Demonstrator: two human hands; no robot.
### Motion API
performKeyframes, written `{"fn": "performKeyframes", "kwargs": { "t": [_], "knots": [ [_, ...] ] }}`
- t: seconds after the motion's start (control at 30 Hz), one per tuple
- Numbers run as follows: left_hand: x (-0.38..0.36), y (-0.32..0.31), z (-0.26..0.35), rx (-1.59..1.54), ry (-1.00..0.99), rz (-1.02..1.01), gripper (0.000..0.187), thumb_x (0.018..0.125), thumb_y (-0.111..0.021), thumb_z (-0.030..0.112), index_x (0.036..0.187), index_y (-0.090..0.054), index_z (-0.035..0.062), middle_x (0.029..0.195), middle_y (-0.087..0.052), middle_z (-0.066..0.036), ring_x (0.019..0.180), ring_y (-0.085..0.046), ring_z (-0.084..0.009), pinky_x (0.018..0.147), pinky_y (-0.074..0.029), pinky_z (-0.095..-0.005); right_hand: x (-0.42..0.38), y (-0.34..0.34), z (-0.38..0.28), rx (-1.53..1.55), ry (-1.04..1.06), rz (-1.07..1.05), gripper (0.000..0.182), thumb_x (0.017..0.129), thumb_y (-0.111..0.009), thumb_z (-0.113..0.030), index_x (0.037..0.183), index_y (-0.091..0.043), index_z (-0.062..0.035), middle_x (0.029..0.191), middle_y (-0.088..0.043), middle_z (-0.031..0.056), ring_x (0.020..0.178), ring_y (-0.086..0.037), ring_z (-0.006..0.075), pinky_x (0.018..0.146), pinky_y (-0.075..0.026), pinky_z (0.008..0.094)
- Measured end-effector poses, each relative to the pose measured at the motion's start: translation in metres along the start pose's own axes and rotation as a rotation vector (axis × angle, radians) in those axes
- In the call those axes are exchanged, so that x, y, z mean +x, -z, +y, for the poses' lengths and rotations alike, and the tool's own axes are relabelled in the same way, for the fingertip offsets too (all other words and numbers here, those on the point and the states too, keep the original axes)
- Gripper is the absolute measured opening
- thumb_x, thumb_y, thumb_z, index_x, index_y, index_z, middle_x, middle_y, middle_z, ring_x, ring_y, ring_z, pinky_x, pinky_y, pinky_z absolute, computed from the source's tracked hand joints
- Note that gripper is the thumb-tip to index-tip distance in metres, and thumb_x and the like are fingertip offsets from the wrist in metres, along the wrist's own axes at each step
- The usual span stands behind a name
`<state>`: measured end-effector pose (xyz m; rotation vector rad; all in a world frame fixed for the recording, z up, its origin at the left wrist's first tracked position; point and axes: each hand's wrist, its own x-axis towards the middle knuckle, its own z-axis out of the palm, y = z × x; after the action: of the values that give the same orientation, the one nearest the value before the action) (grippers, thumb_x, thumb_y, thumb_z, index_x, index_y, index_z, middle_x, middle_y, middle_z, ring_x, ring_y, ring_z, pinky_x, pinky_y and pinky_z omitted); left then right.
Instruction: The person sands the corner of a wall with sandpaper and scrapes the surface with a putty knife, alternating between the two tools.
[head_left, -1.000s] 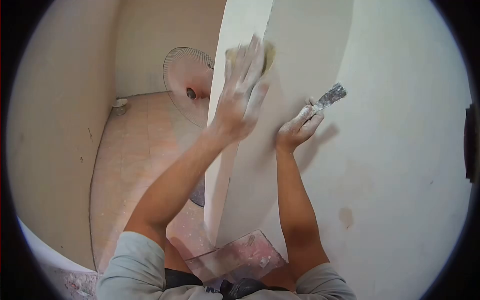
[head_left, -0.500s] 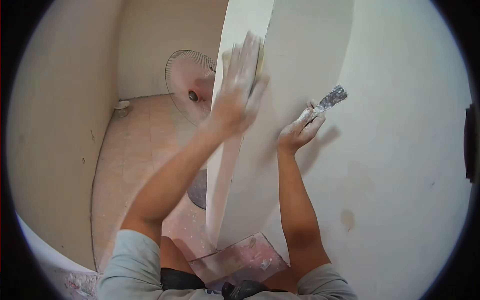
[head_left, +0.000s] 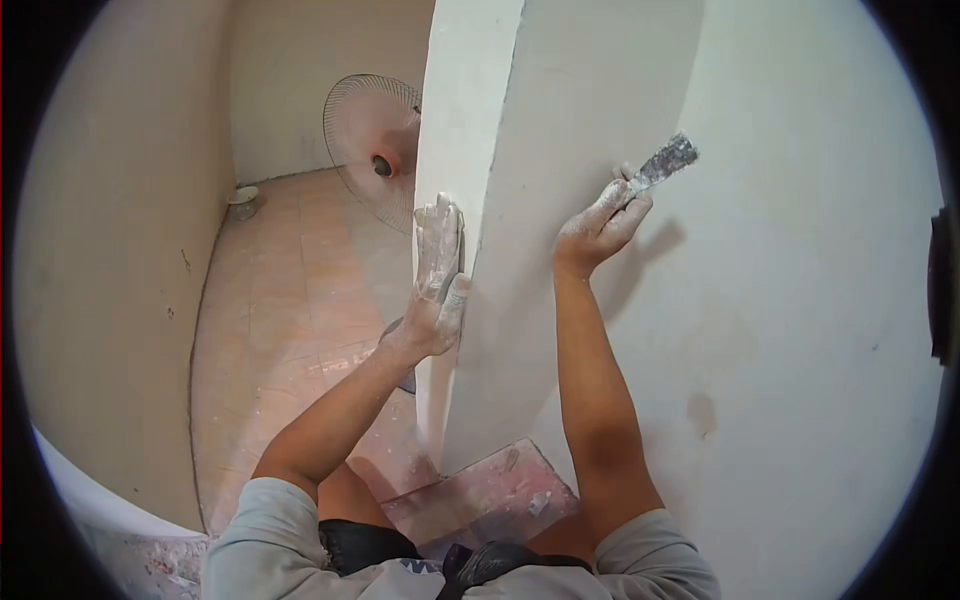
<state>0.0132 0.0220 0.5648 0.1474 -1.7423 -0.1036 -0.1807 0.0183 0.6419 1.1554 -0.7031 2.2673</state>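
My left hand [head_left: 437,265], coated in white dust, lies flat on the narrow white end face of the wall [head_left: 470,110]. Beneath its fingers it holds a thin sheet that looks like sandpaper [head_left: 461,240], pressed to the surface; only the sheet's edges show. My right hand [head_left: 605,222], also dusty, is closed round a putty knife [head_left: 667,163] near the broad wall face [head_left: 780,270]. The knife's blade, crusted with plaster, points up and to the right. My palm and fingers hide most of its handle.
Behind the wall end, a fan [head_left: 375,150] with a wire guard stands on the tiled floor [head_left: 270,290]. A small white container [head_left: 243,202] sits by the left wall [head_left: 120,270]. Below me is a pinkish, plaster-spotted surface [head_left: 500,490]. A dark object [head_left: 940,285] projects at far right.
My left hand has slid down the wall's end face with the sheet, from near the top to about mid-height. The right hand still holds the putty knife in nearly the same place.
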Motion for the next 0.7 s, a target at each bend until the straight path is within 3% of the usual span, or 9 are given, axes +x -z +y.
{"fn": "performKeyframes", "kwargs": {
  "t": [0.1,0.13,0.17,0.23,0.3,0.33,0.5,0.57,0.7],
  "knots": [
    [0.043,0.005,0.004,0.083,0.064,-0.024,0.067,0.105,-0.036,0.021,0.161,-0.01,-0.0054,0.17,0.0,-0.022,0.157,0.006,-0.039,0.125,0.007,-0.0485,0.001,-0.001,-0.005,-0.014,-0.012,0.011,0.036,0.108,-0.043,-0.02,0.128,-0.046,0.0103,0.124,-0.057,0.0237,0.113,-0.059,0.0301,0.101,-0.046,0.0394],
    [0.065,0.008,-0.013,0.337,0.205,-0.129,0.053,0.104,-0.04,0.009,0.152,-0.03,-0.0138,0.158,-0.032,-0.032,0.146,-0.033,-0.0453,0.121,-0.027,-0.0448,0.0,-0.002,-0.004,-0.016,-0.013,0.017,0.036,0.108,-0.043,-0.02,0.128,-0.046,0.0103,0.124,-0.057,0.0236,0.113,-0.059,0.0301,0.101,-0.047,0.0393],
    [0.108,0.013,-0.018,0.368,0.041,-0.067,0.052,0.104,-0.043,0.009,0.15,-0.034,-0.0126,0.154,-0.04,-0.03,0.142,-0.036,-0.0468,0.118,-0.031,-0.0458,0.0,-0.002,0.001,-0.003,0.007,0.022,0.036,0.109,-0.043,-0.02,0.128,-0.047,0.0097,0.124,-0.057,0.0229,0.114,-0.059,0.0295,0.101,-0.047,0.0387],
    [0.171,0.015,-0.019,0.518,-0.413,0.044,0.056,0.104,-0.045,0.011,0.159,-0.034,0.0064,0.166,-0.022,-0.023,0.151,-0.018,-0.0484,0.124,-0.013,-0.0528,0.0,0.001,-0.003,-0.013,-0.029,0.003,0.035,0.108,-0.043,-0.02,0.128,-0.047,0.0094,0.124,-0.058,0.0225,0.114,-0.059,0.0293,0.101,-0.046,0.0384],
    [0.184,0.003,0.048,0.038,-0.086,0.221,0.051,0.104,-0.046,0.007,0.155,-0.039,0.0028,0.159,-0.036,-0.025,0.146,-0.033,-0.0442,0.122,-0.025,-0.0409,0.001,-0.004,-0.007,0.04,-0.026,0.047,0.033,0.109,-0.042,-0.02,0.123,-0.051,0.0079,0.116,-0.06,0.0161,0.108,-0.057,0.0221,0.099,-0.044,0.0335],
    [0.174,0.008,0.037,0.098,-0.305,0.209,0.058,0.099,-0.051,0.004,0.156,-0.041,0.008,0.162,-0.03,-0.027,0.145,-0.028,-0.0517,0.121,-0.019,-0.0556,0.003,-0.003,-0.007,0.024,-0.016,0.043,0.033,0.109,-0.042,-0.02,0.124,-0.051,0.0078,0.117,-0.06,0.016,0.107,-0.056,0.0218,0.099,-0.044,0.0333],
    [0.014,-0.013,0.028,0.282,0.001,0.018,0.066,0.089,-0.059,-0.004,0.153,-0.048,0.0094,0.166,-0.02,-0.027,0.154,-0.015,-0.0457,0.124,-0.011,-0.0582,0.001,-0.006,-0.006,0.078,-0.013,0.065,0.029,0.107,-0.045,-0.017,0.124,-0.051,0.0067,0.117,-0.061,0.0179,0.103,-0.059,0.0236,0.093,-0.048,0.0345],
    [0.018,-0.012,0.028,0.251,0.0,0.002,0.066,0.088,-0.058,-0.005,0.152,-0.05,0.0102,0.168,-0.012,-0.026,0.156,-0.012,-0.0431,0.124,-0.008,-0.0587,0.002,-0.003,-0.003,0.029,-0.017,0.052,0.029,0.108,-0.046,-0.017,0.123,-0.052,0.0064,0.115,-0.061,0.017,0.099,-0.058,0.0221,0.089,-0.048,0.0334],
    [0.093,0.009,0.029,0.09,-0.069,-0.008,0.055,0.101,-0.049,0.006,0.155,-0.045,0.0116,0.171,-0.007,-0.019,0.157,-0.007,-0.0406,0.125,-0.004,-0.052,0.002,-0.004,-0.009,0.028,-0.055,0.057,0.028,0.107,-0.047,-0.017,0.122,-0.052,0.006,0.114,-0.06,0.0159,0.094,-0.056,0.0201,0.085,-0.047,0.0318]
  ]
}}
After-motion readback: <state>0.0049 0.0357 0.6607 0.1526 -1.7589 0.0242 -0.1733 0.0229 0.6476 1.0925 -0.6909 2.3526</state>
